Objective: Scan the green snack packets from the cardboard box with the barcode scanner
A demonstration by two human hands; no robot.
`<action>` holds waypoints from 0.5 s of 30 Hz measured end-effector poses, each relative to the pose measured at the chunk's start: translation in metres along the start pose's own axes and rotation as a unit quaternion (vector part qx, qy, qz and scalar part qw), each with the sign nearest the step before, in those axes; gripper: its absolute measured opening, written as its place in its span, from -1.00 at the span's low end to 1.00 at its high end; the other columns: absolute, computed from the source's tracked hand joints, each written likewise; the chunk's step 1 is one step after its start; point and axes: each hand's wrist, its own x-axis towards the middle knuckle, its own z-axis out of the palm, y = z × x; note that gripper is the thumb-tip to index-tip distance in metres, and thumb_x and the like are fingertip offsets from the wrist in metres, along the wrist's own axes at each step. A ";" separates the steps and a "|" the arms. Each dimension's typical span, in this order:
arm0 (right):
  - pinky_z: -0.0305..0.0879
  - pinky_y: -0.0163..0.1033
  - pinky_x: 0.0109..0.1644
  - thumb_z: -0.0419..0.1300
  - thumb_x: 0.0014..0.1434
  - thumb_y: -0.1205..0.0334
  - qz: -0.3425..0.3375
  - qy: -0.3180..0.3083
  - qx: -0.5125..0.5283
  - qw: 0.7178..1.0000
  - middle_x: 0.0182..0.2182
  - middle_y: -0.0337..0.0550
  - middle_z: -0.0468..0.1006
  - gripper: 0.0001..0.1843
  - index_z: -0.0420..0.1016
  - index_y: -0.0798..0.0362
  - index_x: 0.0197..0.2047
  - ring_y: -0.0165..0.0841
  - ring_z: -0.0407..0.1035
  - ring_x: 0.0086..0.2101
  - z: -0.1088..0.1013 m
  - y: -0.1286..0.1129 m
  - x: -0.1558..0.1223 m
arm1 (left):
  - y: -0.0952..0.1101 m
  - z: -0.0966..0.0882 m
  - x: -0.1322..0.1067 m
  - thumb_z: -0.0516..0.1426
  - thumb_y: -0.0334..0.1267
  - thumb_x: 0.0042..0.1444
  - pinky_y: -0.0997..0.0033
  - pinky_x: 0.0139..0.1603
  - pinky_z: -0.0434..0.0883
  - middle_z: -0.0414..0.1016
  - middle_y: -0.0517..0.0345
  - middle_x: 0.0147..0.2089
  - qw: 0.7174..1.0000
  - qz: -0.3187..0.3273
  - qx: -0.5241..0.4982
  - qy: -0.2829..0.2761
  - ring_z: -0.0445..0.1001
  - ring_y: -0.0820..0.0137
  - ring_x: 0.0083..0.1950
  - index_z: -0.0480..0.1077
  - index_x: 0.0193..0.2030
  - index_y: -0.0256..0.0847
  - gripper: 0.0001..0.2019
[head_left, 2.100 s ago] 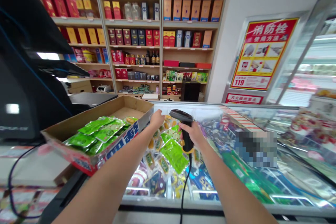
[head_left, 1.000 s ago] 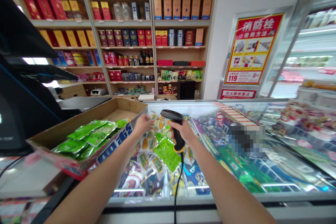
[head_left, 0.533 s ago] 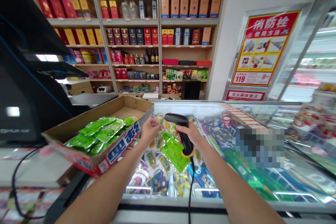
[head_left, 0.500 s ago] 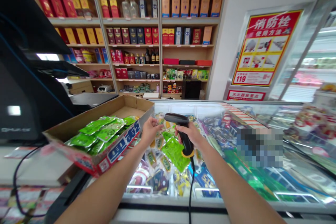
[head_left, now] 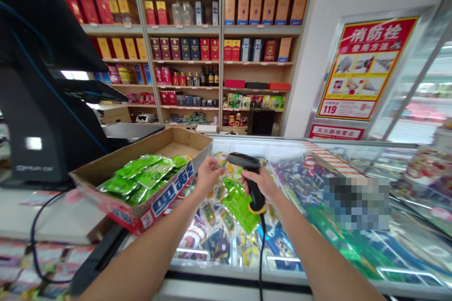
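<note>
My right hand (head_left: 260, 182) is wrapped round the grip of a black barcode scanner (head_left: 256, 194), whose head points left toward my other hand. A cable (head_left: 262, 249) hangs from its base. My left hand (head_left: 208, 174) is closed in a pinch at the upper edge of a clear plastic snack packet (head_left: 221, 157), partly hidden by the fingers. Below both hands lie green snack packets (head_left: 240, 209) and small clear packets (head_left: 229, 220) with yellow and green labels, on the glass freezer top (head_left: 190, 255).
At left stands an open cardboard box (head_left: 190, 138) with several green packets (head_left: 155, 174). Behind it is a black checkout terminal (head_left: 42, 122). Colourful frozen goods (head_left: 300, 169) show through the glass. Shelves (head_left: 183, 28) of boxed bottles line the back wall.
The camera view has turned slightly left, so the scene sits further right. Both hands keep nearly the same pose, with the scanner still in the right hand.
</note>
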 end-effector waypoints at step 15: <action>0.26 -0.30 -0.67 0.32 -0.16 0.05 -0.017 -0.066 -0.015 0.998 -0.66 -0.19 0.50 -0.71 0.43 0.12 -0.54 -0.39 0.34 -0.73 0.069 -0.033 0.037 | 0.040 -0.026 0.045 0.19 -0.37 0.00 0.27 0.10 0.44 0.45 0.16 -0.26 0.918 0.061 -0.287 0.267 0.53 0.38 -0.05 0.24 -0.30 -0.18 -0.82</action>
